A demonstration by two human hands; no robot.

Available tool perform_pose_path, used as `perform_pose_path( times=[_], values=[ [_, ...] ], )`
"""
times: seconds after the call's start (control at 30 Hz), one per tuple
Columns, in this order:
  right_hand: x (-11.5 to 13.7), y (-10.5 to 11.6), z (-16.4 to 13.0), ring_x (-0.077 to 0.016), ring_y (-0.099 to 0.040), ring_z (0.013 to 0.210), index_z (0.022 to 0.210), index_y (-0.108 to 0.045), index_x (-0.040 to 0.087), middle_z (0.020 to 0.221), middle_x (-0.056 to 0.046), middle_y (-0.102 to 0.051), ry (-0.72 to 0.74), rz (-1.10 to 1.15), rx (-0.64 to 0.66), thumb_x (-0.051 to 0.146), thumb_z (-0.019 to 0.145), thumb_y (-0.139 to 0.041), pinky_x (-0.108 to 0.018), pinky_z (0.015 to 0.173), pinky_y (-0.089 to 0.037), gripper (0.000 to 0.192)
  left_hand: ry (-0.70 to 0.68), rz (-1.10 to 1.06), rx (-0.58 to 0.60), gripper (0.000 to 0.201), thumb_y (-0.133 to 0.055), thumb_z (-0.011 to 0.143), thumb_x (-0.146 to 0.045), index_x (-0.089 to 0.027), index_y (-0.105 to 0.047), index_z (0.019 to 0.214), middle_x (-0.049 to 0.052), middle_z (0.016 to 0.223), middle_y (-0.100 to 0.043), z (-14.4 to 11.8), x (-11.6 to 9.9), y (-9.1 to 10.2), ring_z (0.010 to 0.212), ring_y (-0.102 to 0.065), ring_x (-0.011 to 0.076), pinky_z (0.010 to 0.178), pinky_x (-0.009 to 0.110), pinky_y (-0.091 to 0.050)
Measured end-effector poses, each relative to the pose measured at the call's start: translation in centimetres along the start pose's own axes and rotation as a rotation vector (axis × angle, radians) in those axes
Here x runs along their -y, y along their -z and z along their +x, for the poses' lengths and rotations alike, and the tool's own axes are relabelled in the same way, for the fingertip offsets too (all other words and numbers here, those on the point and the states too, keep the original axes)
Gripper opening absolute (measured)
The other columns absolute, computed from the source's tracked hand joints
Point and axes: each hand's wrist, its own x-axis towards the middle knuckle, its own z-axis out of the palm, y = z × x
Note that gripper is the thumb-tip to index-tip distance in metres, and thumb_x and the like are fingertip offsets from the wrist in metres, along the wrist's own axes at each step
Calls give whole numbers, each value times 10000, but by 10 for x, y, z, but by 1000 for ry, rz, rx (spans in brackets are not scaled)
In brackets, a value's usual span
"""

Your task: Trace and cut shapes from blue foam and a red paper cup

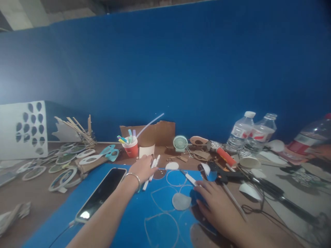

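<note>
White markers (145, 185) lie at the fingertips of the left hand (142, 168), whose fingers are bent and partly spread; whether they grasp a marker cannot be told. A white pen-like tool (190, 179) has its near end at the fingertips of the right hand (210, 199), which is palm down, fingers extended, thumb apart, closed on nothing; contact with the tool is unclear. Beneath the hands is a blue sheet (129, 213) bearing pale, curved outlines. Between the hands shows a grey rounded patch (181, 201) (piece or cut-out, it cannot be determined). Left of the left forearm lies a phone (103, 193) with a cable attached. Beyond the left hand stands a red cup (131, 148) of pens; beyond both, a small green fan (180, 143). Right of the right hand lies a black glue gun (227, 174).
</note>
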Motion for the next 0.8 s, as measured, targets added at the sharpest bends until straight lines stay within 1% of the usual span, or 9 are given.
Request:
perform_pose_path(
  times=[0.1, 0.17, 0.3, 0.47, 0.57, 0.63, 0.73, 0.8],
  values=[
    [3, 3, 0, -264, -452, 1093, 1042, -564, 237, 1183, -54, -533, 16, -11, 48, 149, 787, -445, -440, 887, -411, 294, 27, 37, 8, 414, -535, 717, -421, -207, -496, 1070, 113, 1084, -535, 0, -3, -6, 932, -572, 301, 796, 381, -412],
    [5, 4, 0, -267, -452, 1096, 1035, -568, 232, 1194, -52, -529, 18, -19, 69, 145, 793, -433, -442, 889, -410, 290, 33, 51, 23, 407, -543, 716, -372, -202, -493, 1083, 115, 1077, -539, 0, -2, -7, 935, -572, 301, 802, 377, -412],
    [6, 5, 0, -282, -435, 1122, 1092, -550, 236, 1253, -46, -500, 26, -51, 101, 145, 785, -438, -461, 903, -399, 339, 15, 62, 43, 360, -521, 734, -296, -214, -494, 1083, 102, 1050, -562, 3, 3, -7, 941, -572, 272, 799, 348, -416],
    [6, 3, -2, -290, -419, 1152, 1147, -525, 258, 1303, -33, -471, 57, -80, 118, 170, 773, -467, -465, 902, -405, 389, 16, 76, 58, 321, -518, 729, -286, -197, -521, 1038, 103, 1030, -572, 8, 7, -11, 924, -579, 248, 798, 339, -423],
    [8, 1, -3, -282, -431, 1152, 1207, -484, 258, 1311, -38, -469, 84, -108, 75, 171, 774, -469, -452, 902, -412, 443, 15, 95, 58, 324, -517, 731, -293, -189, -523, 1038, 102, 1030, -570, 9, 8, -13, 924, -578, 242, 797, 331, -425],
    [9, 5, -2, -278, -458, 1128, 1243, -456, 250, 1302, -53, -477, 95, -138, 23, 179, 780, -472, -441, 885, -427, 469, 8, 111, 52, 319, -508, 738, -294, -190, -520, 1039, 101, 1033, -570, 9, 7, -14, 920, -580, 241, 797, 336, -425],
    [2, 22, 5, -258, -518, 1057, 1219, -487, 225, 1256, -79, -517, 82, -185, -79, 218, 808, -455, -423, 857, -444, 412, -11, 135, 42, 312, -504, 739, -293, -193, -514, 1035, 101, 1035, -570, 9, 6, -14, 913, -579, 252, 796, 360, -425],
    [-13, 40, 10, -227, -531, 1047, 1144, -540, 204, 1191, -76, -564, 5, -199, -142, 171, 817, -403, -398, 889, -424, 356, -21, 146, 40, 308, -499, 741, -289, -190, -514, 1033, 106, 1032, -570, 9, 5, -14, 911, -578, 259, 794, 368, -424]
  ],
)
